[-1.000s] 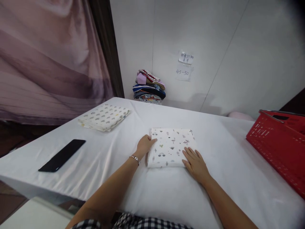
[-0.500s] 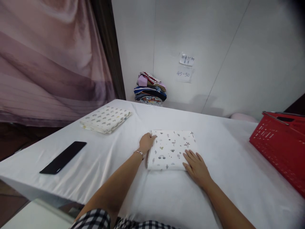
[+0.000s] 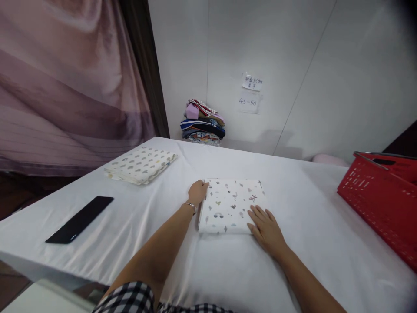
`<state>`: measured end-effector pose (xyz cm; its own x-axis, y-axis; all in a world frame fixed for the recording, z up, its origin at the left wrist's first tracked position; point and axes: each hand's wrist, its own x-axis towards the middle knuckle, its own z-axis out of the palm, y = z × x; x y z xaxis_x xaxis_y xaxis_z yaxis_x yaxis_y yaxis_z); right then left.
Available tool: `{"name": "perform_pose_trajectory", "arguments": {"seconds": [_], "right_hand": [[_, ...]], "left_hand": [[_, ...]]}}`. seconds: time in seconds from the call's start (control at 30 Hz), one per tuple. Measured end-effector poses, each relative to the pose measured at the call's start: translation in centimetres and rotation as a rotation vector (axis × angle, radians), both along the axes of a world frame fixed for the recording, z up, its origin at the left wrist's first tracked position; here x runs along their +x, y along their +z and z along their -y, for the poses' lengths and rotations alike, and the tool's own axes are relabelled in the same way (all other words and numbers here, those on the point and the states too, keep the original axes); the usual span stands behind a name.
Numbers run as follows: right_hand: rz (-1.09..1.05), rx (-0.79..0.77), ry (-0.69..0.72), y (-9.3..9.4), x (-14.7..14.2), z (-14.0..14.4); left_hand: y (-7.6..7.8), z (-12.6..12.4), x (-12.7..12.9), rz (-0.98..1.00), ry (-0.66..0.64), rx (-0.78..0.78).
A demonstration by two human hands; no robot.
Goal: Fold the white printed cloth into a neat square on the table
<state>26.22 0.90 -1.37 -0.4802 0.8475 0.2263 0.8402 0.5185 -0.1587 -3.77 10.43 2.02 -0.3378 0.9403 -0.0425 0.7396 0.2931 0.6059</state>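
A folded white cloth with small printed figures [image 3: 232, 203] lies on the white-covered table [image 3: 293, 243] in front of me. My left hand [image 3: 196, 192] grips the cloth's left edge, fingers curled around it. My right hand [image 3: 264, 226] rests flat, fingers spread, on the cloth's near right corner.
A second folded patterned cloth [image 3: 140, 163] lies at the far left. A black phone [image 3: 80, 219] sits near the left table edge. A red plastic basket [image 3: 381, 195] stands at the right. A pile of colourful folded fabrics [image 3: 202, 123] rests against the wall, below paper notes [image 3: 250, 92].
My left hand has slid a little farther along the cloth's left edge, closing on it. The right hand stays flat on the near corner. The view shifted slightly.
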Motion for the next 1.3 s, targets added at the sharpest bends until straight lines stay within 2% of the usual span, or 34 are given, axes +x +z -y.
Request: {"name": "perform_pose_trajectory", "arguments": {"seconds": [0.1, 0.2, 0.23, 0.3, 0.33, 0.4, 0.53, 0.63, 0.7, 0.83, 0.9, 1.03, 1.17, 1.3], "right_hand": [[0.002, -0.005, 0.002, 0.1, 0.0, 0.0], [0.011, -0.016, -0.003, 0.3, 0.0, -0.1], [0.015, -0.020, -0.004, 0.4, -0.1, -0.1], [0.019, -0.032, -0.007, 0.5, -0.2, 0.0], [0.018, -0.040, -0.010, 0.6, -0.3, 0.0], [0.014, -0.061, -0.016, 0.9, -0.5, 0.2], [-0.007, -0.145, -0.042, 1.6, -0.5, 0.5], [-0.050, -0.261, -0.050, 2.9, -0.9, -0.1], [-0.074, -0.286, -0.034, 4.0, -1.8, -1.2], [-0.047, -0.191, 0.004, 5.4, -4.7, -5.4], [-0.007, -0.176, -0.014, 5.1, -5.8, -7.7], [0.088, -0.231, -0.162, 3.0, -6.0, -10.6], [0.092, -0.201, -0.170, 1.5, -5.3, -11.2], [0.081, -0.211, -0.169, 1.3, -5.1, -11.1]], "left_hand": [[0.6, 0.2, 0.0, 0.006, -0.006, -0.009], [1.2, 1.4, 0.9, -0.065, -0.049, 0.140], [1.2, 2.1, 1.5, -0.111, -0.106, 0.221], [0.9, 3.5, 2.6, -0.200, -0.305, 0.325], [0.6, 4.2, 3.0, -0.248, -0.390, 0.317], [-0.4, 5.2, 3.5, -0.359, -0.471, 0.261], [-2.0, 5.4, 3.3, -0.504, -0.468, 0.182], [-2.3, 5.0, 3.2, -0.555, -0.475, 0.180], [-2.3, 4.9, 3.3, -0.572, -0.479, 0.175], [-2.2, 5.1, 3.4, -0.594, -0.468, 0.175], [-2.1, 5.2, 3.3, -0.584, -0.461, 0.150], [-1.8, 5.3, 3.6, -0.578, -0.472, 0.111], [-1.1, 3.9, 4.1, -0.614, -0.468, 0.124], [-0.9, 1.3, 3.7, -0.577, -0.479, 0.079]]}}
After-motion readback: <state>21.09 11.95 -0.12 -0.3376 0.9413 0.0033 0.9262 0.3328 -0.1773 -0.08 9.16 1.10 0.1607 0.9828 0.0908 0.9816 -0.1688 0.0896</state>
